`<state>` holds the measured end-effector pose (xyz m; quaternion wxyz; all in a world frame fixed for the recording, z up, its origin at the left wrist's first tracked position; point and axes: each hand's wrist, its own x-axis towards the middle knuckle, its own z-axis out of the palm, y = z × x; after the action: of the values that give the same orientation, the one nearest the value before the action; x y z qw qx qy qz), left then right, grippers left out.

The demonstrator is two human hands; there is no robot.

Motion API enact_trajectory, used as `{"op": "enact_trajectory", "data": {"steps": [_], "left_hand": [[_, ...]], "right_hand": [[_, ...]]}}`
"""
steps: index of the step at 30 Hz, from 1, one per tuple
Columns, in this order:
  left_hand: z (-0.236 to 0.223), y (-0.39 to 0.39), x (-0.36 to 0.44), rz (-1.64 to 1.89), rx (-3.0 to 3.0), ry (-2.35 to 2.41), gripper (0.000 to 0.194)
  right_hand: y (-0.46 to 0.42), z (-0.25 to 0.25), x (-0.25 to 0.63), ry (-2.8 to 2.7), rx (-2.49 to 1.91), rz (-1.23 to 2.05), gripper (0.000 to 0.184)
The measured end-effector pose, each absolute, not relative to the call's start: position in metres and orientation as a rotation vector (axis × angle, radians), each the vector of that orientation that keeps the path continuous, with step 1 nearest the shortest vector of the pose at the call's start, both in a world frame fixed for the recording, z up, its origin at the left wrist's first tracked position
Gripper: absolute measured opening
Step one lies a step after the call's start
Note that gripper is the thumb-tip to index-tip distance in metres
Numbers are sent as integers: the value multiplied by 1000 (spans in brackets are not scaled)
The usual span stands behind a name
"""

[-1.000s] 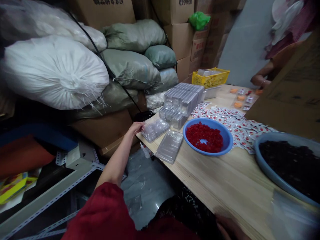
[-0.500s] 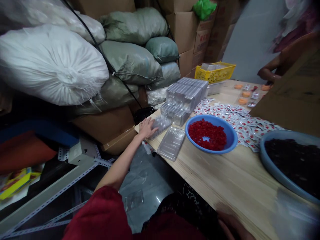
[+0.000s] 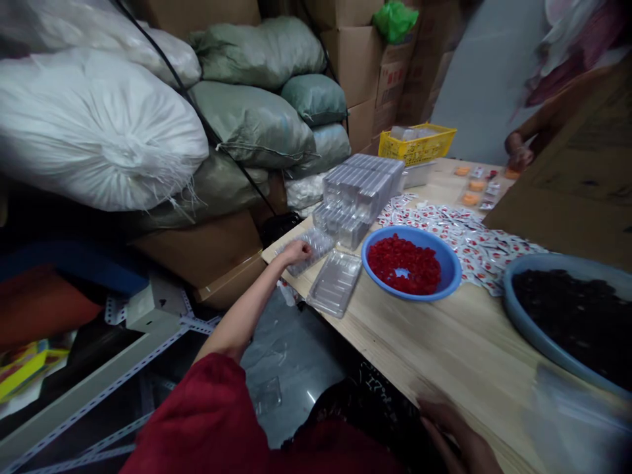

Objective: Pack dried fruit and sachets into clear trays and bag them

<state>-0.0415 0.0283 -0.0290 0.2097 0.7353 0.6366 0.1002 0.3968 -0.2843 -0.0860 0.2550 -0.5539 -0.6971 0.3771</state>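
My left hand [image 3: 297,251] is over a clear plastic tray [image 3: 318,242] at the table's left corner, its fingers curled closed. Whether it pinches the tray or something else is hidden. Just nearer to me lies another clear ridged tray [image 3: 334,284], flat by the table edge. Behind them rise stacked clear trays [image 3: 363,181]. A blue bowl [image 3: 457,266] of red pieces [image 3: 405,260] stands to the right of the trays. At the bottom, my right hand [image 3: 457,434] is at the near table edge, dark and smeared, with its fingers hard to make out.
Small printed sachets [image 3: 469,240] lie heaped behind the bowl. A larger blue basin [image 3: 513,309] of dark pieces is at right, beside a cardboard flap [image 3: 567,184]. A yellow basket [image 3: 419,148] stands at the back. Another person's hand [image 3: 519,158] is across the table. Sacks [image 3: 257,122] are piled left.
My left hand has gone from spread fingers on the tray to a curled, closed shape, a little to the right. The other person's hand has come into fuller view.
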Motion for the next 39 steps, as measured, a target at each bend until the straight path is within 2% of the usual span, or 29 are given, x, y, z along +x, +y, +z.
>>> {"op": "enact_trajectory", "data": {"steps": [8, 18, 25, 29, 34, 36, 39], "left_hand": [[-29, 36, -51, 247, 2012, 1645, 24], [-35, 25, -33, 189, 2198, 1833, 6], [-37, 29, -48, 197, 2242, 1708, 13], [-36, 28, -54, 247, 2249, 1616, 17], [-36, 24, -57, 304, 2249, 1598, 19], [-37, 22, -56, 327, 2256, 1599, 18], [-37, 19, -53, 381, 2290, 1614, 17]], "right_hand": [[-286, -91, 394, -1869, -1484, 1019, 36], [-278, -88, 385, -1977, -1458, 1008, 33], [-180, -51, 287, -2115, -1156, 729, 30], [-100, -38, 200, -2380, -1022, 637, 47], [-46, -66, 133, -2504, -1079, 638, 71], [-41, -78, 126, -2501, -1107, 632, 74], [-39, -86, 128, -2500, -1118, 616, 70]]}}
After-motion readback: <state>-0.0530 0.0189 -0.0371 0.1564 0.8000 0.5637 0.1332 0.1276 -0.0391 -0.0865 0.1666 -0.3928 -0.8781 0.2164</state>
